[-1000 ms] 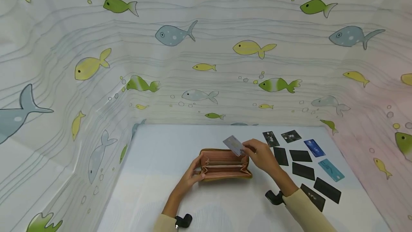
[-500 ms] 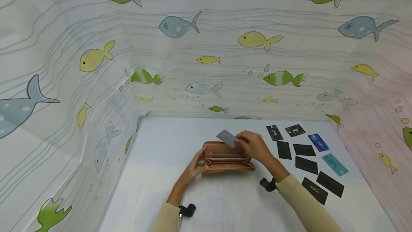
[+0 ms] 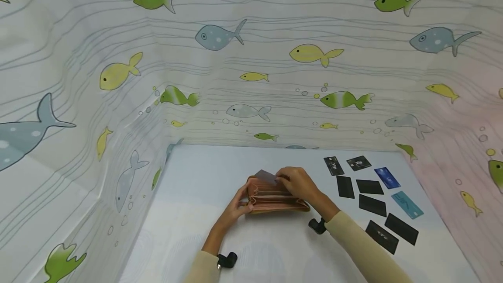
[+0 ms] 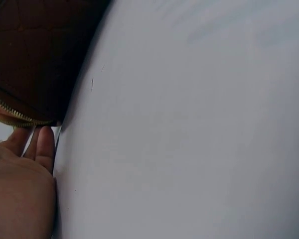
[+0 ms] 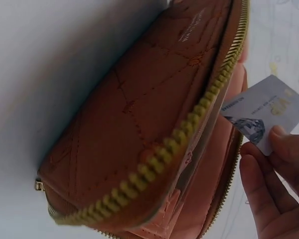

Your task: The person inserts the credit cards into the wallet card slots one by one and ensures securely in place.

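An unzipped brown wallet (image 3: 279, 208) with a pink pleated inside stands on the table, its mouth facing up. My left hand (image 3: 234, 207) holds its left end, thumb at the front and fingers behind. In the right wrist view the wallet (image 5: 139, 104) shows quilted stitching and a gold zipper. My right hand (image 3: 298, 182) pinches a silver-grey card (image 3: 265, 176) by one corner between thumb and fingers. That card (image 5: 269, 107) carries VIP lettering and a diamond picture, and one corner reaches over the wallet's opening. The left wrist view shows the left hand (image 4: 22, 194) at the zipper's end.
Right of the wallet lie several black cards (image 3: 372, 205), a blue card (image 3: 387, 178) and a teal card (image 3: 407, 205), spread flat on the white table (image 3: 188, 187). A fish-patterned sheet (image 3: 251, 95) rises behind and at both sides.
My right hand has moved left along the wallet with the pinched card, which now sits lower toward the opening's left half. The left hand keeps its hold on the wallet.
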`<state>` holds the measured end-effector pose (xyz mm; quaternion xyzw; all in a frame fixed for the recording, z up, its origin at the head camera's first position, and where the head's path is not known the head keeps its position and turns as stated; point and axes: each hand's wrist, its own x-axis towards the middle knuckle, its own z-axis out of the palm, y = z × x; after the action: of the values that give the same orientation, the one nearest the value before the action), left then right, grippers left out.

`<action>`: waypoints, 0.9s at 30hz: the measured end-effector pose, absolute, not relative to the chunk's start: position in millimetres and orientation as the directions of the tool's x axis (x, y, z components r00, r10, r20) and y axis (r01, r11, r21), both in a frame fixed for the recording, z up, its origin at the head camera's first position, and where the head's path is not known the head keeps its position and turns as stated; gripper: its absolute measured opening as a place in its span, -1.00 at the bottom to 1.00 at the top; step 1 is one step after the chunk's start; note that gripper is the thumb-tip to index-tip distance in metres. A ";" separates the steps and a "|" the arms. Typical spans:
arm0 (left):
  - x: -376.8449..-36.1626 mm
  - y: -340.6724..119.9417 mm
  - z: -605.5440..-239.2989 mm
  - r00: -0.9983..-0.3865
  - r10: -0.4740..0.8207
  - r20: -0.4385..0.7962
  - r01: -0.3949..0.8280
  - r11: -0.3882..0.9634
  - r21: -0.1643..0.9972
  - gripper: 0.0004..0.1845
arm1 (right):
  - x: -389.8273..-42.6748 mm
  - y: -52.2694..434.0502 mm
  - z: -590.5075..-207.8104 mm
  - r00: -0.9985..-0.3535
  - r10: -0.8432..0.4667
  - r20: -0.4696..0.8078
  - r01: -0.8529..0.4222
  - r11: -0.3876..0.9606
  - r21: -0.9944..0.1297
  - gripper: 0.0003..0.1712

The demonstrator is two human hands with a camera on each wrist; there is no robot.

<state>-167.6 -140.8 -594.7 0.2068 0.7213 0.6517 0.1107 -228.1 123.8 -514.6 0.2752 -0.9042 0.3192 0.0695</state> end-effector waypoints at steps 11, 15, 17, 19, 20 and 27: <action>-166.7 -140.6 -590.5 -0.881 0.457 0.122 0.165 0.055 0.985 -0.18 | -230.8 115.9 -517.2 -0.815 -0.490 0.310 -0.576 0.632 -0.518 -0.93; -167.1 -140.2 -590.7 -0.880 0.456 0.138 0.176 0.044 0.983 -0.18 | -232.4 114.1 -519.4 -0.809 -0.498 0.311 -0.584 0.628 -0.514 -0.93; -166.5 -140.2 -590.4 -0.878 0.456 0.146 0.185 0.041 0.982 -0.19 | -233.1 113.9 -521.0 -0.804 -0.506 0.311 -0.591 0.626 -0.510 -0.93; -165.6 -140.2 -589.8 -0.879 0.453 0.151 0.189 0.040 0.981 -0.19 | -233.8 114.2 -522.3 -0.797 -0.518 0.309 -0.600 0.624 -0.501 -0.92; -165.1 -140.2 -589.6 -0.879 0.451 0.152 0.189 0.039 0.981 -0.19 | -234.2 114.6 -522.9 -0.794 -0.523 0.309 -0.604 0.624 -0.496 -0.92; -165.6 -140.3 -589.8 -0.884 0.442 0.150 0.186 0.039 0.982 -0.19 | -238.0 115.5 -523.1 -0.792 -0.531 0.300 -0.607 0.639 -0.472 -0.91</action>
<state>-165.6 -140.3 -589.8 0.2199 0.7140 0.6575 0.0972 -238.0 115.5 -523.1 0.3152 -0.9028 0.2848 0.0667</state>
